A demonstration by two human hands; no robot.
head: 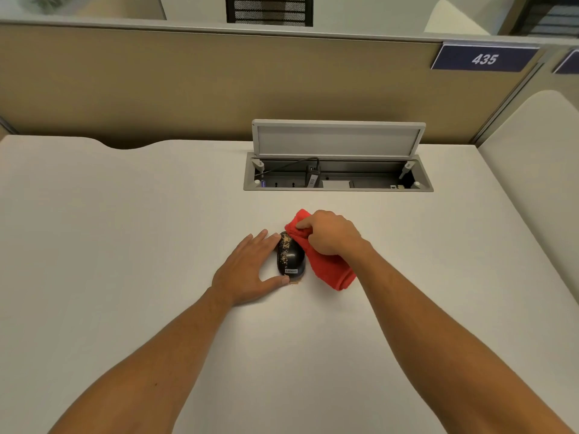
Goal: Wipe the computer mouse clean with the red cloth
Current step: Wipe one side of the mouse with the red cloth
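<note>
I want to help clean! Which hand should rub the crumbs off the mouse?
The right hand: it already grips the red cloth against the mouse. The left hand only steadies the mouse's side.

My right hand [329, 233] and the red cloth [329, 270] cover the computer mouse's [289, 255] far right side, the small tag in the open cable tray [338, 175] is unreadable to me, and both forearms run off the bottom edge.
</note>
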